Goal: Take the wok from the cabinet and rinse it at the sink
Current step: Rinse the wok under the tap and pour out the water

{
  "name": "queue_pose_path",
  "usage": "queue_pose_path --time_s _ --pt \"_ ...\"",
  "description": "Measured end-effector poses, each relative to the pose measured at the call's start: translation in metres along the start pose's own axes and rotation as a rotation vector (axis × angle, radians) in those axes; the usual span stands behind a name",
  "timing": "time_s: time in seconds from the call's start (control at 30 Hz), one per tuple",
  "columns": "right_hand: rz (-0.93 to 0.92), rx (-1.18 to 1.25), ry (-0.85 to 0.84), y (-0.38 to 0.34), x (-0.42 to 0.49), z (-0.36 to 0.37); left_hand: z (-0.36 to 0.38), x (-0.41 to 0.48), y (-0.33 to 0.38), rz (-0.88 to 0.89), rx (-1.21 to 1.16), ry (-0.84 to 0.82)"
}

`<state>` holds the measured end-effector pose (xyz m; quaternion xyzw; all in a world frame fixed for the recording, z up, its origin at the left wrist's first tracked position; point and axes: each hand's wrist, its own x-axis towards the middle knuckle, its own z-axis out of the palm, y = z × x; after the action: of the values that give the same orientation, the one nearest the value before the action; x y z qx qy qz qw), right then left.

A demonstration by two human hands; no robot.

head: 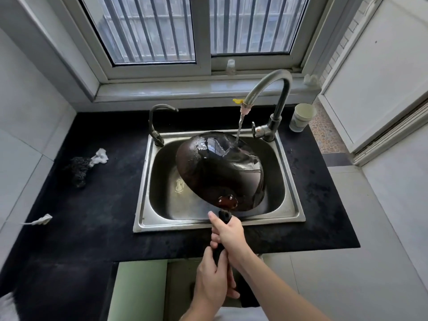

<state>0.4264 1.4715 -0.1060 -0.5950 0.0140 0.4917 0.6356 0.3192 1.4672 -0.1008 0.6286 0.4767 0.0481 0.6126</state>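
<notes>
One wok (220, 167), one sink (143, 205), two taps: tall tap (278, 89), small tap (154, 121). Wok over sink, tilted, underside up; dark, glossy, wet under tall tap's stream (239, 126). Hands: right hand (228, 230) and left hand (213, 281) both gripping its black handle (224, 216), right nearer the bowl

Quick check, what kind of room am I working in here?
Most likely a home kitchen: a steel sink set in a dark countertop, a running tap and a wok under its stream.
</notes>
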Motion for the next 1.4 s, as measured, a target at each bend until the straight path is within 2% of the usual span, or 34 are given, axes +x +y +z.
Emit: queue_pose_path --time_s 0.27,0.43,0.53,0.67,1.13,1.4 --pt "-0.004 0.073 -0.077 -0.006 0.011 -0.009 0.006 0.010 0.016 -0.181 -0.170 -0.039" --pt "0.041 0.062 -0.050 -0.007 0.015 -0.018 0.014 0.017 0.009 -0.088 -0.077 0.030" --pt "0.107 0.059 0.034 -0.008 0.018 -0.019 0.015 0.021 0.000 -0.016 0.048 0.061" --pt "0.102 0.038 0.120 -0.007 0.018 -0.022 0.020 0.020 -0.001 0.024 0.104 0.049" --pt "0.115 0.308 0.011 -0.002 0.025 -0.047 0.027 0.012 0.018 0.198 0.352 0.054" --pt "0.153 0.332 0.008 0.002 0.029 -0.055 0.029 0.010 0.023 0.214 0.385 0.024"
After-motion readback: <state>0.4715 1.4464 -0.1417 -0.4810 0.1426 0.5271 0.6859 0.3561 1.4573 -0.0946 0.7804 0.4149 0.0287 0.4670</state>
